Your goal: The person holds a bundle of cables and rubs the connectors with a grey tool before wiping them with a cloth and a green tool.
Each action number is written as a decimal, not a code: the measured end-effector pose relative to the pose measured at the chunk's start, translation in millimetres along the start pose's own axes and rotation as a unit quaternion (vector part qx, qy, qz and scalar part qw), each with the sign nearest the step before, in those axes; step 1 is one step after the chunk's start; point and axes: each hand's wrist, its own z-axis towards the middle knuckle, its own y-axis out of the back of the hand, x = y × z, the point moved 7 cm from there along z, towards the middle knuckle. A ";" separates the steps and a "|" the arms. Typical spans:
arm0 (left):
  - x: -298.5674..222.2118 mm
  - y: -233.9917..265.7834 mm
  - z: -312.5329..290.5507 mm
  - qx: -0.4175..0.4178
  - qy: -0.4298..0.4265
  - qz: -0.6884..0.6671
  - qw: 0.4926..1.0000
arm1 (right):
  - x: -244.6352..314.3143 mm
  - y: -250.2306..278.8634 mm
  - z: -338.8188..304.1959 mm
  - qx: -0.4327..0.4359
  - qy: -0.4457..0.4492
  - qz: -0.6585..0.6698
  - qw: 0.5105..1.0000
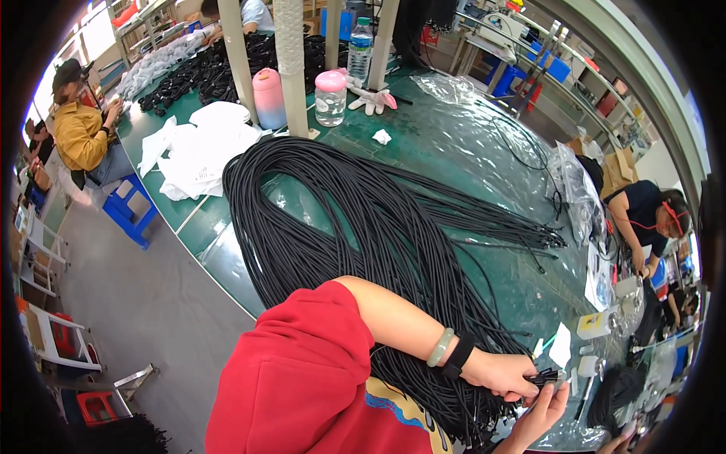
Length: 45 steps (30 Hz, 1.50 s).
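Observation:
A thick bundle of long black cables (333,197) lies looped over the green table, its bend at the far left and its loose ends toward the right. My left arm, in a red sleeve with a pale green bangle and a black wristband, reaches across the bundle. Closed fingers of my left hand (495,374) grip several black cable ends (546,377), which point right. My right hand (543,412) comes up from the lower edge, its fingertips pinched at the tips of those ends. What exactly sits between the right fingertips is too small to make out.
White bags (200,151), a pink-and-blue bottle (269,98), a pink-lidded jar (330,102), a water bottle (360,57) and gloves (370,98) stand or lie around the table posts. Clear plastic sheet (484,144) covers the table. Co-workers sit left and right; a blue stool (130,206) is left.

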 end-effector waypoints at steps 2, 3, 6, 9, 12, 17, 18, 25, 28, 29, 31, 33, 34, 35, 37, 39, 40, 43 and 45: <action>0.3 -0.3 0.6 0.000 0.001 -0.002 1.000 | 4.2 -8.0 0.5 -0.016 0.003 -0.012 1.000; 1.0 1.5 1.1 -0.008 -0.001 -0.011 1.000 | 6.5 -10.2 1.1 -0.023 0.004 -0.018 1.000; 2.1 1.2 1.1 -0.016 0.001 -0.028 0.999 | 6.2 -6.8 2.5 0.002 0.006 -0.012 1.000; -0.9 4.2 0.2 -0.040 -0.007 -0.069 0.997 | 8.3 -5.5 -1.0 0.007 -0.003 0.017 1.000; -2.0 7.1 3.4 -0.066 -0.027 -0.023 0.997 | 9.9 0.7 -3.9 -0.014 -0.018 0.069 0.997; -16.1 15.6 -10.9 -0.176 -0.082 0.064 0.979 | 26.5 2.4 -10.9 -0.027 0.007 -0.091 0.995; -15.6 18.3 -12.1 -0.195 -0.060 0.053 0.977 | 27.9 0.5 -8.0 -0.020 0.010 -0.103 0.994; -11.6 18.4 -1.1 -0.183 0.041 0.031 0.982 | 15.7 5.5 -2.1 -0.038 -0.061 0.062 0.995; -7.4 20.7 -3.9 -0.182 0.043 0.011 0.982 | 17.4 5.2 0.5 -0.024 -0.073 0.082 0.994; -8.8 23.3 -3.5 -0.180 0.034 0.004 0.983 | 17.3 0.4 1.3 0.001 -0.082 0.097 0.992; -9.2 18.5 1.0 -0.167 0.028 -0.001 0.986 | 14.4 0.0 -3.2 -0.017 -0.064 0.110 0.992; -8.1 15.1 3.0 -0.187 0.026 0.006 0.982 | 14.4 3.4 -2.5 -0.024 -0.014 0.137 0.990; -8.8 13.0 4.8 -0.196 0.025 0.011 0.980 | 16.6 12.8 -4.7 -0.034 -0.003 0.134 0.990; -9.8 11.8 5.4 -0.188 0.018 0.020 0.982 | 12.5 30.8 -9.4 -0.088 -0.023 0.181 0.979; -3.7 19.7 -1.5 -0.188 0.016 -0.029 0.982 | 2.8 55.3 -23.8 -0.078 -0.079 0.341 0.934; -9.0 27.0 -3.7 -0.192 0.008 -0.041 0.980 | 2.7 83.5 -60.9 0.034 -0.160 0.438 0.884; -7.7 27.3 -1.4 -0.187 0.016 -0.055 0.981 | -4.9 99.7 -90.0 0.001 -0.203 0.370 0.907; -8.6 24.8 -0.1 -0.200 0.021 -0.075 0.977 | -68.7 129.5 -216.0 0.071 -0.449 0.278 0.846; -7.6 25.9 2.9 -0.162 0.036 -0.099 0.981 | -129.3 137.8 -361.0 0.041 -0.606 0.244 0.756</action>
